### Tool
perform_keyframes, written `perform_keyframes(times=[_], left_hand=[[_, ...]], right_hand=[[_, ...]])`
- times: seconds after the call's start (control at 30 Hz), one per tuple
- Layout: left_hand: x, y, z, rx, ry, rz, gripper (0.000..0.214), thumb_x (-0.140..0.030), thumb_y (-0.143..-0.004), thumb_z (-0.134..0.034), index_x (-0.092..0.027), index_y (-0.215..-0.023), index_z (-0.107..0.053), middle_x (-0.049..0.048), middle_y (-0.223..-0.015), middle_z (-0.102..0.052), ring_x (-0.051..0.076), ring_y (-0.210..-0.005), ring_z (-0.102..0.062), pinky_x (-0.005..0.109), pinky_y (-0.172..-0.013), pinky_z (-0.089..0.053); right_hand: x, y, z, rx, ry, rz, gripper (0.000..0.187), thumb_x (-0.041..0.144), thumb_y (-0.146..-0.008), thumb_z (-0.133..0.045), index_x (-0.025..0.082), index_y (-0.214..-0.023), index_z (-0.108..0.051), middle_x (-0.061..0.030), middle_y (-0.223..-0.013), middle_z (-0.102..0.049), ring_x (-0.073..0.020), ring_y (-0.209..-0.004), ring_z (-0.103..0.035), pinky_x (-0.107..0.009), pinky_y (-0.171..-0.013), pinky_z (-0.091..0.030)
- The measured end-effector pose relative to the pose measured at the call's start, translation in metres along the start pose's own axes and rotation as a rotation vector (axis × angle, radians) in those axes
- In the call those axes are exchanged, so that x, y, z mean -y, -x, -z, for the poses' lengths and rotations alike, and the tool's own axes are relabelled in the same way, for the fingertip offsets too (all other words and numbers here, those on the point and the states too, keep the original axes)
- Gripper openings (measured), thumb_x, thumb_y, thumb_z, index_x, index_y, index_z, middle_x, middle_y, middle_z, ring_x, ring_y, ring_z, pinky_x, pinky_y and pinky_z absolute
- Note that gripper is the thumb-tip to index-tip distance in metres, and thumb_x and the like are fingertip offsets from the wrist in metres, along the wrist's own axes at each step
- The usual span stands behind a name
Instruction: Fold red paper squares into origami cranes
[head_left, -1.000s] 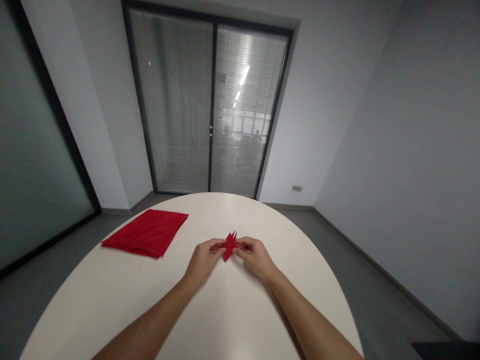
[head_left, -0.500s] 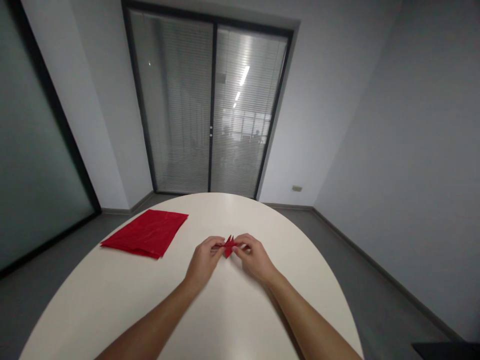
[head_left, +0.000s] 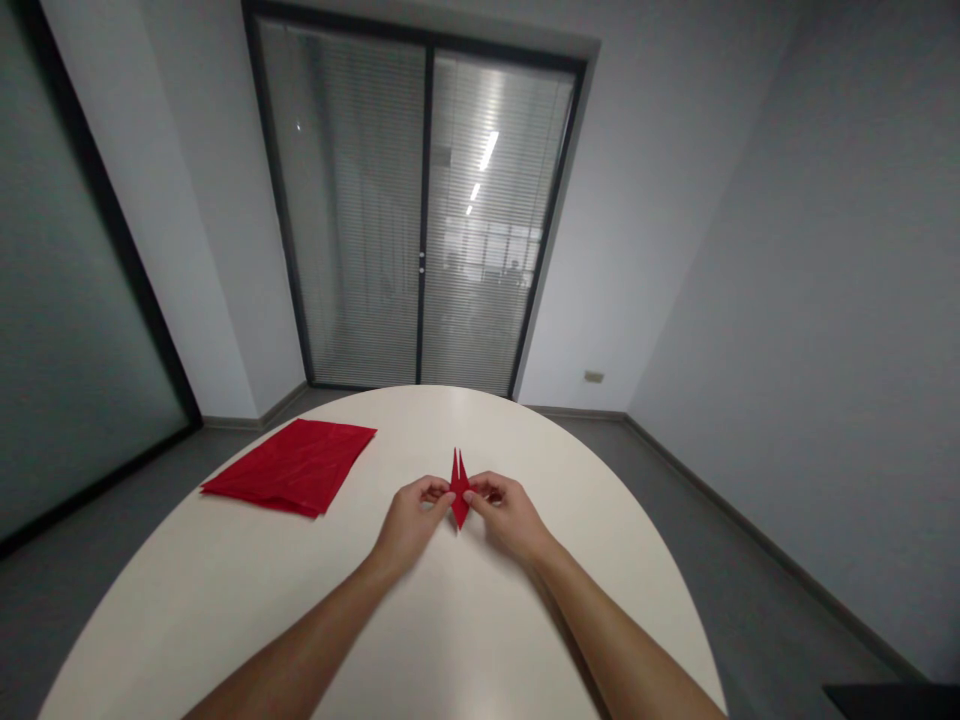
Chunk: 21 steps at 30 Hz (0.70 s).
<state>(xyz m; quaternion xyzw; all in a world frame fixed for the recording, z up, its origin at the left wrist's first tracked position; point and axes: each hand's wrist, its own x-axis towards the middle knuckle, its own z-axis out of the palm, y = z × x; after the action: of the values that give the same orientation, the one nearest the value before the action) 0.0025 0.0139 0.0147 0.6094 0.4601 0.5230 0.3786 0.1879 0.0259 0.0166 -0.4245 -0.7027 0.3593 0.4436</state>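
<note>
The red origami piece (head_left: 459,492), splayed a moment ago, is now pinched narrow and two-pointed between the left hand (head_left: 409,520) and right hand (head_left: 514,515) at the worktop (head_left: 450,630).

Left hand (head_left: 409,518) and right hand (head_left: 511,512) pinch, nearly touching.

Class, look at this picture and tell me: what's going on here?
A person at a white table pinches a small folded red paper between both hands, the left hand on its left edge and the right hand on its right. Its two narrow points face away from the person. A stack of red sheets lies apart, further left.
</note>
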Motion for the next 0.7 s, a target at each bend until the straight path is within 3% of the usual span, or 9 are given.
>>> perform_keyframes(times=[0.37, 0.57, 0.7], left_hand=[[0.0032, -0.0007, -0.0012, 0.019, 0.023, 0.010, 0.024, -0.040, -0.075, -0.069, -0.017, -0.082, -0.073, 0.0081, -0.081, -0.076, 0.023, -0.077, -0.069, 0.033, -0.072, -0.053], [0.0086, 0.0011, -0.0022, 0.016, 0.087, 0.079, 0.038, -0.049, -0.082, -0.063, -0.015, -0.099, -0.070, 0.0090, -0.084, -0.075, 0.022, -0.075, -0.070, 0.028, -0.059, -0.051], [0.0073, 0.0014, -0.0007, -0.012, 0.075, 0.007, 0.031, -0.045, -0.079, -0.069, -0.016, -0.091, -0.070, 0.0084, -0.086, -0.076, 0.021, -0.077, -0.069, 0.030, -0.068, -0.054]], right_hand=[[-0.0001, 0.0000, -0.0003, 0.038, -0.047, -0.019, 0.025, 0.041, -0.088, -0.070, 0.017, -0.092, -0.077, -0.0048, -0.082, -0.074, -0.0176, -0.073, -0.061, -0.029, -0.071, -0.045], [-0.0031, -0.0020, 0.0008, -0.029, -0.146, -0.051, 0.031, 0.047, -0.085, -0.072, 0.016, -0.090, -0.076, -0.0058, -0.080, -0.074, -0.0187, -0.071, -0.063, -0.031, -0.071, -0.046], [-0.0033, -0.0037, 0.0019, -0.049, -0.240, -0.072, 0.035, 0.050, -0.080, -0.076, 0.016, -0.087, -0.075, -0.0070, -0.085, -0.076, -0.0201, -0.076, -0.065, -0.033, -0.077, -0.048]])
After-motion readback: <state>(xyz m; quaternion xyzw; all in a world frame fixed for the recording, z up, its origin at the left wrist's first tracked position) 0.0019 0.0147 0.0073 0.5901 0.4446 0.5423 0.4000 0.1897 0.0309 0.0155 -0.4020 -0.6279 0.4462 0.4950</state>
